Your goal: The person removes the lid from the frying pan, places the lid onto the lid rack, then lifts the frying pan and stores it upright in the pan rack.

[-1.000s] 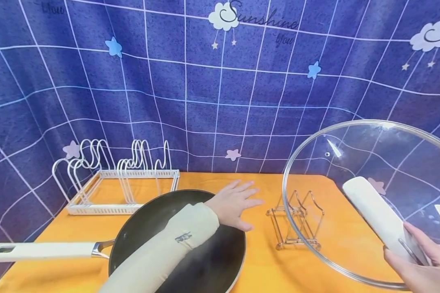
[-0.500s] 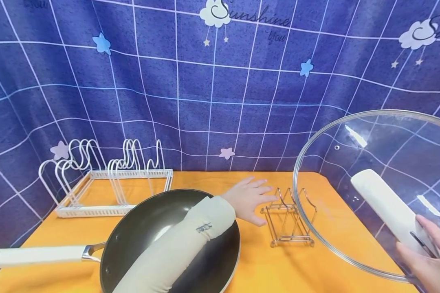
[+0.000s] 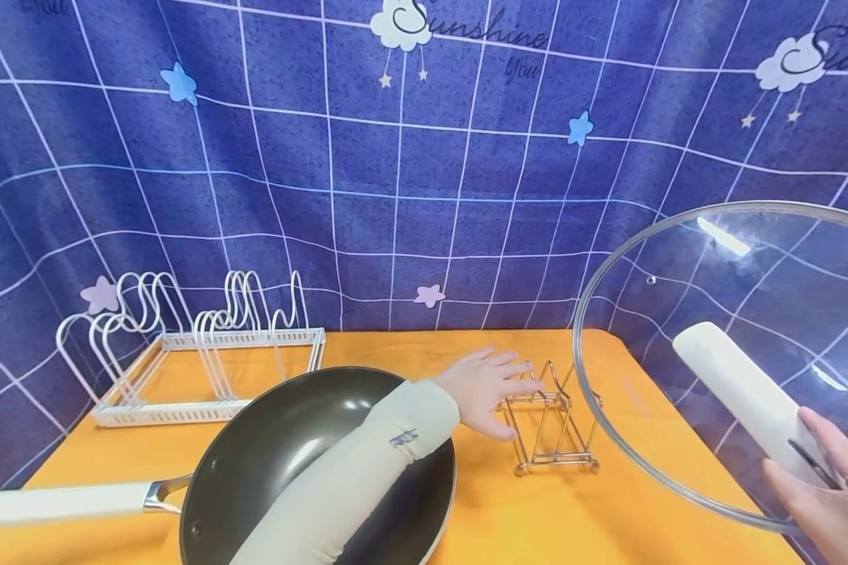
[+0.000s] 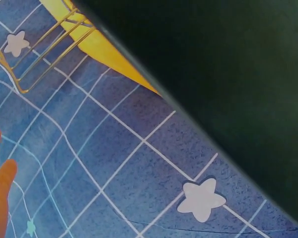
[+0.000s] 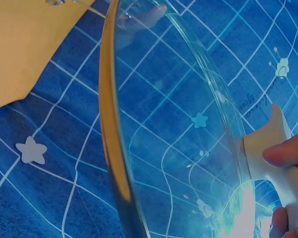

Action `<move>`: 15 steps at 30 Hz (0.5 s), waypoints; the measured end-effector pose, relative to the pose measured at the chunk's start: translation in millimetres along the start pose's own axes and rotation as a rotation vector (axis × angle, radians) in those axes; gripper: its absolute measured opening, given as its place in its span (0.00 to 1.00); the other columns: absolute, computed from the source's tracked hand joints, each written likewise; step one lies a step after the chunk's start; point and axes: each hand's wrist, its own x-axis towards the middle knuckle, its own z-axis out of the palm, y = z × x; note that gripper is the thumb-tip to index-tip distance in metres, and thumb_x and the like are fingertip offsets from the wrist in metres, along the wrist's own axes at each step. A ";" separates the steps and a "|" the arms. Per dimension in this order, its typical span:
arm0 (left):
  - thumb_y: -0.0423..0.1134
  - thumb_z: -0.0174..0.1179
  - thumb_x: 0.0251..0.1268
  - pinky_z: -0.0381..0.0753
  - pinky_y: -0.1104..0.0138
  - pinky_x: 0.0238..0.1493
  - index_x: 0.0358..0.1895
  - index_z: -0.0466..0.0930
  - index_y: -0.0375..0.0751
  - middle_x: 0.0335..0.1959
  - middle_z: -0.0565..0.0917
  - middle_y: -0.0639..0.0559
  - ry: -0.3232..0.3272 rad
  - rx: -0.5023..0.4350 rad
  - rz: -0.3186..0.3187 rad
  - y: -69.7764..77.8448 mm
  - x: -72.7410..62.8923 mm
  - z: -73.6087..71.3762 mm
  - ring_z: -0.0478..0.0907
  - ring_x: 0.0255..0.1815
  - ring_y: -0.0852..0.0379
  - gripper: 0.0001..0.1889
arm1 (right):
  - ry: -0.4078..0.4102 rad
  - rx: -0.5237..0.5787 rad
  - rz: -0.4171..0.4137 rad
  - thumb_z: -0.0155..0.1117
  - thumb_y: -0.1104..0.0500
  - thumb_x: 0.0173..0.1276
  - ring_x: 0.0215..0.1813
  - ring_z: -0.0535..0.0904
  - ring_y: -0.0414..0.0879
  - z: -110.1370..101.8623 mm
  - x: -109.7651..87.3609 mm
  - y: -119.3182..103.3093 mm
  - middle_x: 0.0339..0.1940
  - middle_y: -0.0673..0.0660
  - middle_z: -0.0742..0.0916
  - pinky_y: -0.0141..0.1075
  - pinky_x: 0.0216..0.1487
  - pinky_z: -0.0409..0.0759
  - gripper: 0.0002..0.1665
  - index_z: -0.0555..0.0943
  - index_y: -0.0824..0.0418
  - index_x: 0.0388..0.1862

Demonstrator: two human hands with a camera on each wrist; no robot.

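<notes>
My left hand reaches across the dark frying pan, fingers spread. Its fingertips overlap the top of a small metal wire rack in the head view. In the left wrist view, orange-lit fingers show at the left edge and the pan's dark inside fills the upper right. My right hand grips the long white handle of a large glass lid, held up at the right, tilted on edge. The right wrist view shows the thumb on that handle and the metal rim nearly edge-on.
A white wire rack stands at the back left on the orange cloth. The pan's white handle points left. Behind the table hangs a blue checked curtain with stars and clouds.
The head view has turned a little to the right. My left hand has moved right to the small wire rack. The lid has shifted right and slightly up, away from that rack.
</notes>
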 end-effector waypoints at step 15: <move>0.68 0.50 0.58 0.44 0.57 0.74 0.76 0.49 0.61 0.76 0.51 0.58 -0.085 0.028 0.003 14.1 20.1 4.9 0.45 0.76 0.59 0.43 | -0.138 -0.226 -0.159 0.46 0.26 0.61 0.39 0.58 0.10 6.4 10.5 -11.0 0.18 0.79 0.78 0.08 0.30 0.59 0.56 0.76 0.85 0.40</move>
